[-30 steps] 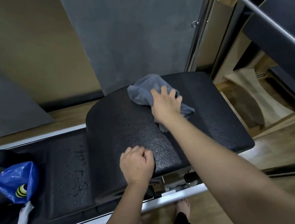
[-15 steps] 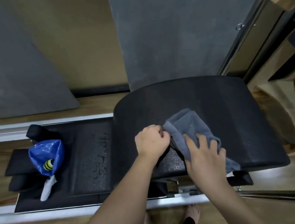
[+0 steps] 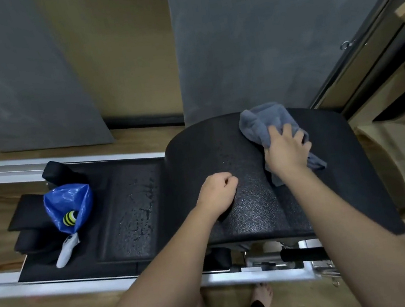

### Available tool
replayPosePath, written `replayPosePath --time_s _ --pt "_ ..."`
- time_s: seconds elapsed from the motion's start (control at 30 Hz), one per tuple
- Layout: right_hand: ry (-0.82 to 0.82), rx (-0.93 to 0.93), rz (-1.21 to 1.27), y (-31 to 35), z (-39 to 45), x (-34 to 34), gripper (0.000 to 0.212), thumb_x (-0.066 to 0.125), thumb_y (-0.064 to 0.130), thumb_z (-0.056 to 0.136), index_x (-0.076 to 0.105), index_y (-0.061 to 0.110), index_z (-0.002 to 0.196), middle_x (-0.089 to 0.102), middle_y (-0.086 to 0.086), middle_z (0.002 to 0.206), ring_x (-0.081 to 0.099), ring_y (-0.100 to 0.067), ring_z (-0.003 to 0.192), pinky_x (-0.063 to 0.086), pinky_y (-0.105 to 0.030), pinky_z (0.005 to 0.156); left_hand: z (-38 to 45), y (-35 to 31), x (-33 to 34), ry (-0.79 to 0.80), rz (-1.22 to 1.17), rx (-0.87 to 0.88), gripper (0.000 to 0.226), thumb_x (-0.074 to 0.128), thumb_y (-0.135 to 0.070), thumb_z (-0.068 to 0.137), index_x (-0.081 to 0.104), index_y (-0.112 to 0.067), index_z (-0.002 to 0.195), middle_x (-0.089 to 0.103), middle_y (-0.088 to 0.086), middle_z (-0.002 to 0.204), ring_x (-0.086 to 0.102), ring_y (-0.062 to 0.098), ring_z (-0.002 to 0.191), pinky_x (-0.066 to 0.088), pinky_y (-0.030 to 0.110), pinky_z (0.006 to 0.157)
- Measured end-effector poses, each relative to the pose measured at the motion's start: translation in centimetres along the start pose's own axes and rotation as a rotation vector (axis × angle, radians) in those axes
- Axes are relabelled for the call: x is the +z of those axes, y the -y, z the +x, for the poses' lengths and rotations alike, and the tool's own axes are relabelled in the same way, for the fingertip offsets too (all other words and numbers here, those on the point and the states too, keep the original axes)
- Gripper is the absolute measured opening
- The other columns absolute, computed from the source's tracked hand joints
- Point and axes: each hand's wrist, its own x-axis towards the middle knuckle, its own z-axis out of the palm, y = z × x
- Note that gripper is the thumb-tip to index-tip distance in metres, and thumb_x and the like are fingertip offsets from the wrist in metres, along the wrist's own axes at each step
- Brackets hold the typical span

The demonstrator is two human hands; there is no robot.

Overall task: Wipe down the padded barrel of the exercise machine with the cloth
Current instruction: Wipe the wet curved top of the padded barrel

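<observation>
The black padded barrel [image 3: 223,140] arches across the middle of the view on the exercise machine. A crumpled grey cloth [image 3: 264,121] lies on its far upper part. My right hand [image 3: 284,153] presses down on the cloth with fingers spread over it. My left hand [image 3: 219,194] rests as a loose fist on the barrel's near left side and holds nothing. Small droplets show on the barrel's surface left of the cloth.
A flat black pad [image 3: 131,210] with wet marks lies left of the barrel. A blue bag [image 3: 69,203] with a yellow-black striped thing and a white spray bottle [image 3: 66,250] sit at the far left. Metal rails [image 3: 58,283] run along the frame. Wooden equipment [image 3: 388,153] stands right.
My right hand has pushed the cloth from the barrel's near edge up to its far top. The left hand stays on the near left side of the barrel.
</observation>
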Motion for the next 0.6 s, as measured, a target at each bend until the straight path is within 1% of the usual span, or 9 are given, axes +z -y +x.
replayPosePath --time_s 0.1,0.17,0.2,0.27,0.3,0.37,0.43,0.5,0.6 --pt "-0.043 -0.048 -0.045 0.1 -5.9 0.2 0.052 0.062 0.029 0.086 0.046 0.029 0.135 0.048 -0.011 0.126 0.044 -0.04 0.112 0.041 -0.054 0.088 -0.7 1.6 -0.2 -0.128 -0.079 0.044 0.04 0.051 -0.019 0.091 0.034 -0.02 0.054 0.04 -0.005 0.058 0.04 0.016 0.058 0.038 0.038 0.061" --pt "-0.049 -0.091 -0.069 0.1 -10.8 0.5 0.062 0.069 0.03 0.078 0.05 0.03 0.137 0.052 -0.011 0.123 0.047 -0.039 0.106 0.042 -0.053 0.082 -1.4 2.9 -0.1 -0.198 -0.008 0.077 0.039 0.052 -0.022 0.091 0.034 -0.021 0.057 0.044 -0.003 0.065 0.046 0.021 0.064 0.041 0.041 0.063" --pt "-0.053 -0.111 -0.075 0.2 -13.3 0.6 0.067 0.074 0.03 0.072 0.053 0.029 0.136 0.054 -0.012 0.121 0.048 -0.039 0.102 0.043 -0.052 0.079 -1.6 3.5 0.0 -0.254 0.083 0.117 0.035 0.052 -0.026 0.09 0.036 -0.023 0.059 0.047 -0.003 0.07 0.049 0.022 0.069 0.043 0.041 0.065" --pt "-0.038 -0.165 -0.099 0.5 -17.3 1.0 0.075 0.082 0.029 0.062 0.059 0.026 0.133 0.058 -0.013 0.117 0.051 -0.039 0.095 0.044 -0.052 0.074 -1.6 4.6 0.0 -0.383 0.257 0.136 0.015 0.055 -0.034 0.087 0.053 -0.024 0.076 0.054 -0.002 0.091 0.053 0.023 0.087 0.046 0.042 0.074" --pt "-0.033 -0.183 -0.113 0.6 -18.4 1.2 0.076 0.084 0.028 0.06 0.06 0.026 0.132 0.059 -0.013 0.116 0.051 -0.039 0.093 0.044 -0.052 0.072 -1.5 4.9 -0.1 -0.424 0.284 0.093 0.013 0.058 -0.037 0.087 0.058 -0.025 0.092 0.054 -0.002 0.107 0.052 0.024 0.101 0.046 0.044 0.081" --pt "-0.042 -0.184 -0.115 0.7 -18.0 1.4 0.073 0.084 0.028 0.061 0.06 0.026 0.13 0.059 -0.012 0.116 0.052 -0.039 0.092 0.045 -0.052 0.071 -1.1 5.4 -0.5 -0.371 0.249 -0.065 0.04 0.059 -0.046 0.09 0.052 -0.03 0.126 0.041 -0.001 0.142 0.038 0.024 0.132 0.044 0.051 0.099" --pt "-0.062 -0.156 -0.126 1.2 -15.6 1.3 0.064 0.079 0.029 0.068 0.058 0.028 0.128 0.056 -0.011 0.116 0.051 -0.038 0.095 0.044 -0.052 0.073 -0.7 5.8 -1.1 -0.252 0.193 -0.17 0.058 0.054 -0.055 0.092 0.037 -0.037 0.144 0.02 -0.005 0.16 0.02 0.022 0.148 0.037 0.058 0.109" --pt "-0.054 -0.117 -0.141 2.0 -11.9 0.8 0.058 0.073 0.031 0.075 0.053 0.03 0.129 0.053 -0.01 0.12 0.049 -0.038 0.101 0.044 -0.052 0.077 -0.2 6.2 -1.8 -0.141 0.141 -0.203 0.062 0.05 -0.059 0.092 0.033 -0.039 0.149 0.015 -0.007 0.165 0.015 0.02 0.152 0.034 0.059 0.112" --pt "0.027 -0.019 -0.079 3.0 -5.4 0.1 0.049 0.061 0.031 0.087 0.043 0.03 0.132 0.045 -0.011 0.132 0.042 -0.041 0.117 0.04 -0.056 0.09 0.0 6.6 -2.7 -0.052 0.114 -0.213 0.062 0.049 -0.06 0.093 0.033 -0.039 0.149 0.018 -0.008 0.165 0.018 0.019 0.151 0.033 0.054 0.114"
